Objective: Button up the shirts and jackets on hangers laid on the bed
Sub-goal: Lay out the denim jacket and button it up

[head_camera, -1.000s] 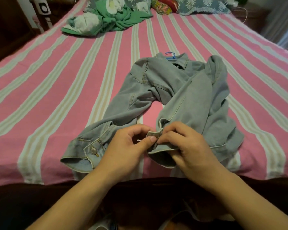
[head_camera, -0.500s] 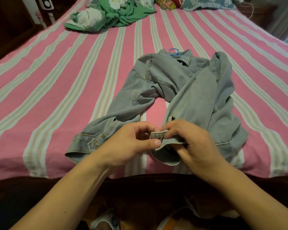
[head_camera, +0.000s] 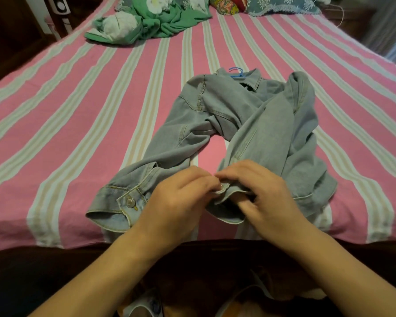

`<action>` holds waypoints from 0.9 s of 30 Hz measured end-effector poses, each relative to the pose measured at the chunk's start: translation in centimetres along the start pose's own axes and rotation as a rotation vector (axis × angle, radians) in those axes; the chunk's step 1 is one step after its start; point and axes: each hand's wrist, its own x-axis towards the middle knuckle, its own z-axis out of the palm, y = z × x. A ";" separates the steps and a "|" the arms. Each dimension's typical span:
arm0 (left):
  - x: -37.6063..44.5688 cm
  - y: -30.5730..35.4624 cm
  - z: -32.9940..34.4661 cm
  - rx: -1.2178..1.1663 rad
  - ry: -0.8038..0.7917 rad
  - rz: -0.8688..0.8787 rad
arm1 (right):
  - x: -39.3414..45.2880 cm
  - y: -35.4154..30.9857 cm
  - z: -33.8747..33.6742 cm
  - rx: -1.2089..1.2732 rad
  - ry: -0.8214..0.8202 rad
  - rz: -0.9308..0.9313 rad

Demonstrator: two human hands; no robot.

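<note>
The left hand (head_camera: 181, 197) and the right hand (head_camera: 264, 193) are pressed together fingertip to fingertip, and a small tab of cuff (head_camera: 224, 187) is pinched between them. That cuff belongs to the pale blue denim jacket (head_camera: 256, 124), which is spread rumpled on the pink-and-cream striped bed (head_camera: 101, 106), its collar on a blue plastic hanger (head_camera: 236, 72) farther up. The other sleeve's cuff, with its metal button (head_camera: 130, 201), is seen just beside the left wrist. The denim is judged thick and fairly stiff at the hems, not slippery; it is best gripped right at the stitched edge beside the buttonhole. A heap of green and white cloth (head_camera: 146, 24) is left near the pillows.
</note>
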 end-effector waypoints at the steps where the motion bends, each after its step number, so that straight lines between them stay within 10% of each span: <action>1: -0.2 0.2 0.1 0.074 0.021 0.076 | 0.1 0.0 -0.1 -0.016 -0.020 -0.027; 20: -1.1 0.2 1.0 0.048 0.088 0.132 | -0.5 0.1 -0.6 -0.209 0.059 -0.097; 27: 0.0 0.3 0.9 -0.700 -0.049 -0.448 | -0.1 0.7 -1.0 -0.235 0.110 -0.126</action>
